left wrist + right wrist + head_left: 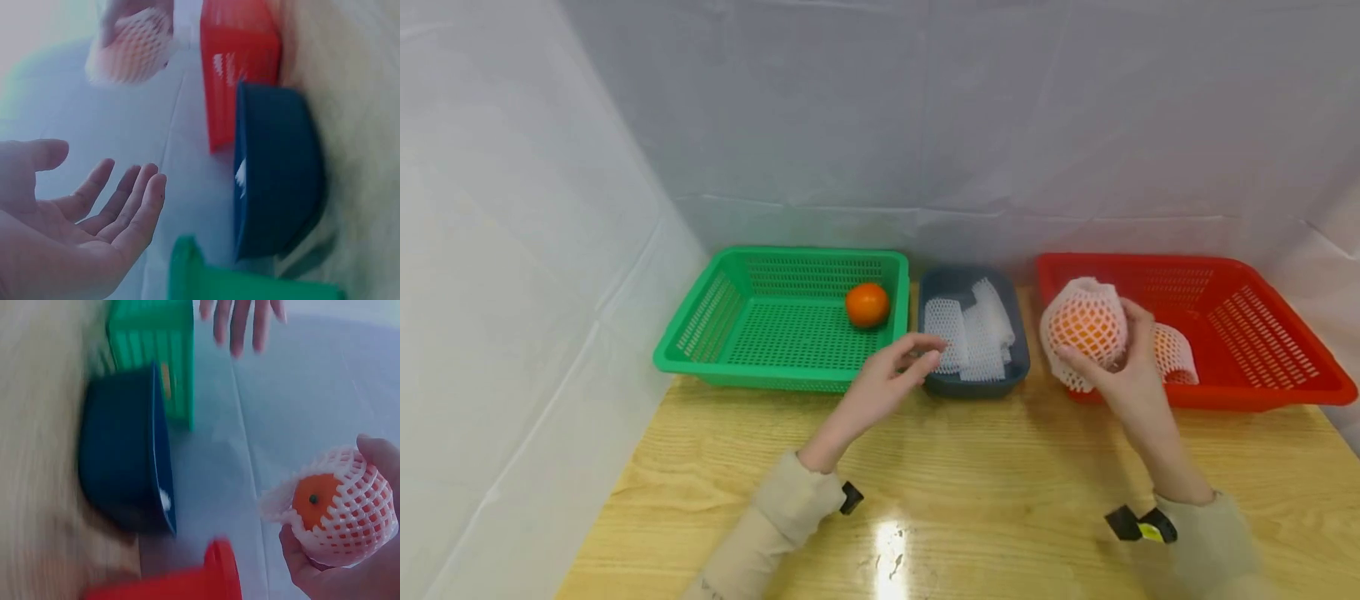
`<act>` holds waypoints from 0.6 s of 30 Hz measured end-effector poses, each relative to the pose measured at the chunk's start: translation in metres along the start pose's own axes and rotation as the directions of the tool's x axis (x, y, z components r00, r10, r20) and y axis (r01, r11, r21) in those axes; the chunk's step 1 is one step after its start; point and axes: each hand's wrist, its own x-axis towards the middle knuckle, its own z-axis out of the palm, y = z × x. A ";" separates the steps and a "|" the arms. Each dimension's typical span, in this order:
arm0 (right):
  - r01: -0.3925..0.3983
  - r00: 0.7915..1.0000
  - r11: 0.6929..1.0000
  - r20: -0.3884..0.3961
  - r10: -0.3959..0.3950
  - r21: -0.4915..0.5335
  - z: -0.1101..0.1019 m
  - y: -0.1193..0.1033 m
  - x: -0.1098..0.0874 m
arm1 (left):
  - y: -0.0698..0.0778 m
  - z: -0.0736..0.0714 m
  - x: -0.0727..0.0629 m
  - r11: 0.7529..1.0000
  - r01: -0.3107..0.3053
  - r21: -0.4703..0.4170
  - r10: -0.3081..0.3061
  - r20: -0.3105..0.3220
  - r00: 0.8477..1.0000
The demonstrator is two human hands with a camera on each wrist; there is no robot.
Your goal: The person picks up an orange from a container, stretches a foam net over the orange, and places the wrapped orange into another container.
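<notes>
My right hand grips an orange in a white foam net above the left end of the red basket. The right wrist view shows the orange's green stem spot through the net's open end. Nothing is held by my left hand, whose fingers are relaxed near the front left of the dark blue bin. In that bin lie several flat white foam nets. A bare orange sits in the right end of the green basket.
Another netted orange lies in the red basket, partly behind my right hand. The baskets and bin stand in a row on a wooden table. Behind them hangs a pale sheet, with more sheeting at the left side.
</notes>
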 end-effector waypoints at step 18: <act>-0.250 0.933 0.885 -0.342 0.112 -0.393 -0.121 0.076 0.052 | 0.015 -0.066 0.020 0.983 0.014 0.185 0.007 -0.116 0.993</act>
